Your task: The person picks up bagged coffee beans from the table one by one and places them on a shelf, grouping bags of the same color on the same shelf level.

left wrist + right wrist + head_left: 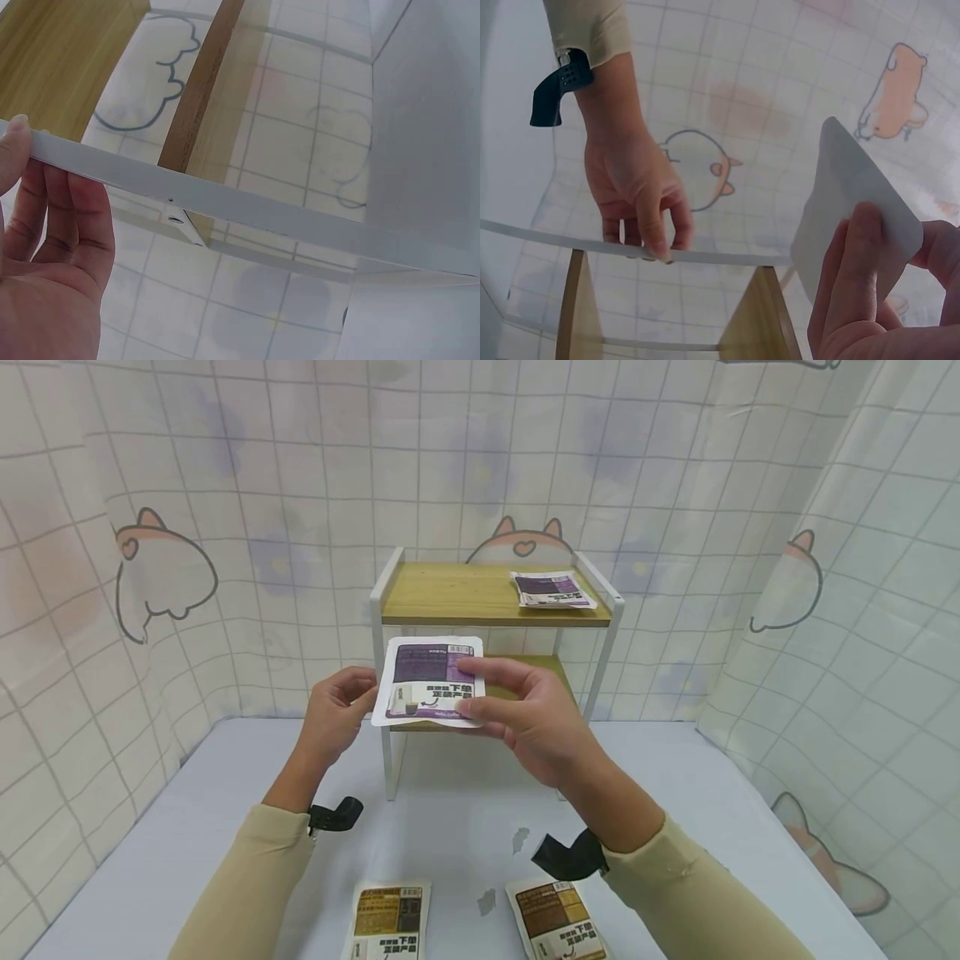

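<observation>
My right hand pinches a flat white packet with a purple label, thumb and fingers at its right edge. The packet hangs in front of the small shelf unit, its printed side toward the head camera; the right wrist view shows the plain back of the packet. My left hand grips the white left post of the shelf unit, thumb on one side and fingers on the other. On the right part of the wooden top shelf lies a similar purple packet.
Two packets with brown and yellow labels, one on the left and one on the right, lie on the white table near me. The lower wooden shelf is partly hidden behind my right hand. A tile-patterned curtain surrounds the table.
</observation>
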The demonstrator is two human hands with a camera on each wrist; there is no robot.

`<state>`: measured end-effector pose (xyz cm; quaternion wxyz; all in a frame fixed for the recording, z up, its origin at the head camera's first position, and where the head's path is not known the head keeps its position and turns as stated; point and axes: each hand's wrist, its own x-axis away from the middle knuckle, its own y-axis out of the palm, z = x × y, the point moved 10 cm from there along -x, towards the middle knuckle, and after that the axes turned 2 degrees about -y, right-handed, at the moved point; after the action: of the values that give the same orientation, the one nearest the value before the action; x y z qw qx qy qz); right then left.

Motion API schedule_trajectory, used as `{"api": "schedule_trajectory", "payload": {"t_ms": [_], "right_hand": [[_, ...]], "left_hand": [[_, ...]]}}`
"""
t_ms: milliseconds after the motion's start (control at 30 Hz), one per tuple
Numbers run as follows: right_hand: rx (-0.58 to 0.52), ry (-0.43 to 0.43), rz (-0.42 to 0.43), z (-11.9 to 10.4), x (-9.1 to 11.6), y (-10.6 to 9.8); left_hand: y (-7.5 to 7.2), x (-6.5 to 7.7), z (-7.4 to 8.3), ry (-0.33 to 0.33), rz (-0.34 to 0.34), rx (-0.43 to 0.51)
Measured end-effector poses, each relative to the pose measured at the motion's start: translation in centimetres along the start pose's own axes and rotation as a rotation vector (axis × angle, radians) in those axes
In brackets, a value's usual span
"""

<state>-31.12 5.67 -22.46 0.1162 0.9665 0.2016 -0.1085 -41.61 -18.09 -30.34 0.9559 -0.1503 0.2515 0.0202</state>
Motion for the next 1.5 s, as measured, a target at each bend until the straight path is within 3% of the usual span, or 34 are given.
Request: {"api": "schedule_trajectory", "payload": {"t_ms": [633, 1000, 1500], "right_hand": [[-0.019, -0.011, 0.066, -0.9, -1.2, -0.1], [-0.018, -0.007, 0.110, -1.0, -2.5, -0.5], [-0.014, -0.023, 0.123, -1.4, -4.2, -0.9]], "left_hand": [[0.2, 0.0, 0.1, -0.014, -0.019, 0.043], [0.1, 0.0, 0.0, -0.017, -0.020, 0.015], [0.2, 0.0, 0.2, 0.002, -0.033, 0.035]]}}
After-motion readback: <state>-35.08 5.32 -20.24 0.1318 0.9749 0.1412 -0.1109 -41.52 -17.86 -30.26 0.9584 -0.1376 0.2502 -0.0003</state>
